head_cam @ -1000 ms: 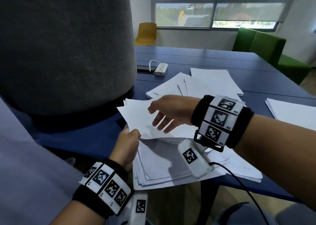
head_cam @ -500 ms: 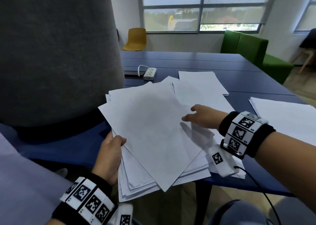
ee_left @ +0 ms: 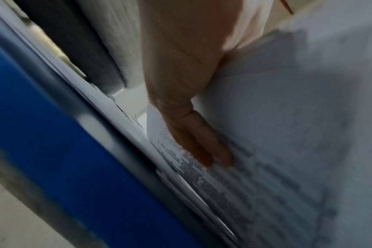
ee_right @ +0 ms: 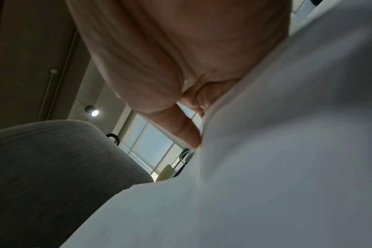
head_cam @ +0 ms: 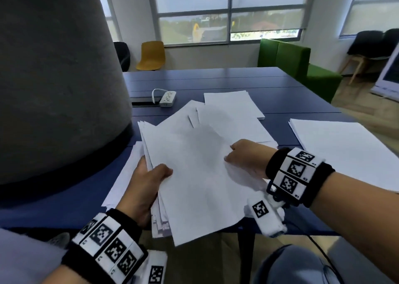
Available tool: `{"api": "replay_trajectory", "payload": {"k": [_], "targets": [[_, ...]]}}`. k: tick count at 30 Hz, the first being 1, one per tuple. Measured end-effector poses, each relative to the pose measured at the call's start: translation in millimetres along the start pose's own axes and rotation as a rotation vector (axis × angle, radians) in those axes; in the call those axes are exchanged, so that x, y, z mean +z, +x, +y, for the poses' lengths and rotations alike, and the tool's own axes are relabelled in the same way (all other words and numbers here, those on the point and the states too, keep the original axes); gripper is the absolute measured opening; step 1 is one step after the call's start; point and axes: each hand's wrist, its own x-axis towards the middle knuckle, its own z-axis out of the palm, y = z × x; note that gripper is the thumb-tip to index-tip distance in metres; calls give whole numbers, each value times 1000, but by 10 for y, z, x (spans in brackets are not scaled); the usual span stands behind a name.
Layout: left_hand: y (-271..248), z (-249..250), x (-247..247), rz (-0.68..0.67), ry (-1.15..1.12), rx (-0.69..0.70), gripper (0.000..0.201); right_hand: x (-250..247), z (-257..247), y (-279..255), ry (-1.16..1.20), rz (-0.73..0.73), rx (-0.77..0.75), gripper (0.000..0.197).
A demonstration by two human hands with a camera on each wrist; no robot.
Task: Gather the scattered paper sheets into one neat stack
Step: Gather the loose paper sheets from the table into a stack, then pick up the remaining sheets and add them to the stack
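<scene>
Now my left hand (head_cam: 145,188) grips the stack (head_cam: 194,175) at its left side, thumb on top and fingers (ee_left: 202,147) flat beneath, holding it over the worktop's (head_cam: 216,78) near edge. My right hand (head_cam: 248,160) pinches the stack's right side, thumb (ee_right: 181,127) against the paper. More sheets (head_cam: 228,102) lie toward the worktop's middle, another pile (head_cam: 345,150) sits at its right edge, and a power strip (head_cam: 168,96) lies further back.
</scene>
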Motion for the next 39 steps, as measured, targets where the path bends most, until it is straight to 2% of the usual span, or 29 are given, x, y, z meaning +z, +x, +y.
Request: {"api": "replay_trajectory", "payload": {"k": [3, 5, 8, 13, 16, 18, 22, 27, 31, 35, 36, 38, 39], "targets": [[45, -6, 180, -34, 89, -21, 38, -123, 179, -24, -1, 36, 12, 22], [93, 63, 339, -74, 102, -9, 39, -271, 301, -36, 44, 111, 30, 12], [144, 232, 700, -160, 81, 13, 37, -578, 514, -63, 135, 231, 62, 20], [333, 348, 1493, -254, 77, -6, 55, -1223, 937, -205, 182, 411, 101, 20], [440, 286, 1982, -346, 119, -52, 37, -1544, 1247, -303, 165, 507, 164, 8], [511, 159, 2297, -407, 185, -107, 32, -1715, 1471, -375, 137, 544, 206, 7], [553, -25, 2825, -487, 441, -115, 18, -1942, 1922, -485, 103, 566, 326, 6], [590, -124, 3291, -529, 580, -68, 19, -2102, 2239, -534, 73, 581, 432, 10], [613, -196, 3440, -484, 769, 10, 39, -2133, 2349, -504, -72, 504, 494, 11], [519, -156, 3487, -512, 918, 76, 56, -2120, 2386, -469, -175, 393, 535, 26], [479, -137, 3474, -537, 976, 93, 68, -2125, 2381, -467, -183, 386, 537, 24], [370, -120, 3412, -610, 1117, 93, 106, -2135, 2351, -460, -219, 380, 530, 12], [296, -116, 3382, -657, 1199, 97, 123, -2133, 2333, -445, -235, 372, 522, 12]]}}
